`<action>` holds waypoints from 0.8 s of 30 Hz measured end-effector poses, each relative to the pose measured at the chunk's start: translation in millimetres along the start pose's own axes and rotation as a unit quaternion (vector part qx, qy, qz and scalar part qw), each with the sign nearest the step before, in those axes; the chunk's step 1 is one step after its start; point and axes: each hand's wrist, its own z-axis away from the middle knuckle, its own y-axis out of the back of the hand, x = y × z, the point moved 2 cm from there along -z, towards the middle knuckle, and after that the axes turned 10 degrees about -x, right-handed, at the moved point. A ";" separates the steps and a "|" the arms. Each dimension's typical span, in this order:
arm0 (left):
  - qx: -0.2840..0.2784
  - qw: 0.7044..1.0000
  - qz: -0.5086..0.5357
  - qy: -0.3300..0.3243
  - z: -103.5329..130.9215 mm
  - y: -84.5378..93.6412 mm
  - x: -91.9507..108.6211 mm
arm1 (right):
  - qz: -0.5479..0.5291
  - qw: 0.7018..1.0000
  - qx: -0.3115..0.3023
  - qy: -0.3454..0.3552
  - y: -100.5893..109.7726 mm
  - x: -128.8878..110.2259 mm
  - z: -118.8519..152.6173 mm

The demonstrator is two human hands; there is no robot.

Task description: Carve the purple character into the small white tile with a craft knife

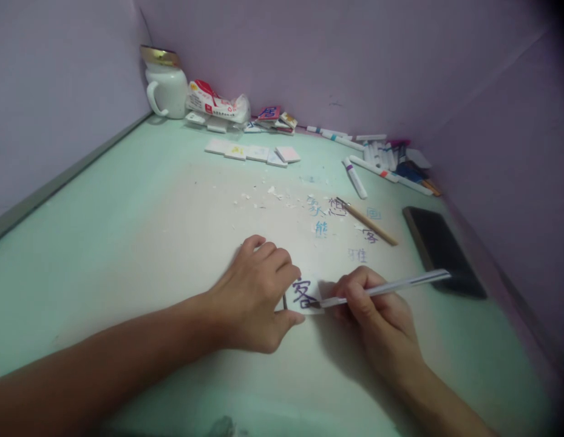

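A small white tile (pixel 317 291) with a purple written character lies on the table near the middle. My left hand (pixel 263 297) grips its left side, thumb at the lower edge and fingers at the top. My right hand (pixel 377 315) is closed around a slim, pale pen-like tool (pixel 400 283), whose dark tip touches the lower part of the character. Part of the tile's left side is hidden by my left hand. Just beyond the hands, several blue and dark characters (pixel 321 229) are written on the table, with a wooden stick (pixel 370 223) lying across them.
At the back stand a white mug (pixel 167 91) and a tissue pack (pixel 220 104). A row of white tiles (pixel 257 153) lies before them. Markers (pixel 354 178) are heaped at the back right, a black phone-like slab (pixel 441 252) at the right. White scraps (pixel 275 193) are scattered mid-table.
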 end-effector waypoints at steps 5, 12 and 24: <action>0.008 1.000 0.005 -0.002 0.5 -1.1 -0.8 | -0.135 0.990 0.019 -0.035 0.7 1.2 -5.3; 0.008 1.000 0.002 -0.003 1.0 -1.0 -1.2 | -0.049 0.998 0.027 -0.029 2.5 6.1 -0.6; 0.005 1.000 0.013 -0.002 0.7 -0.6 -0.9 | -0.085 0.995 0.025 -0.040 -3.1 1.1 -3.0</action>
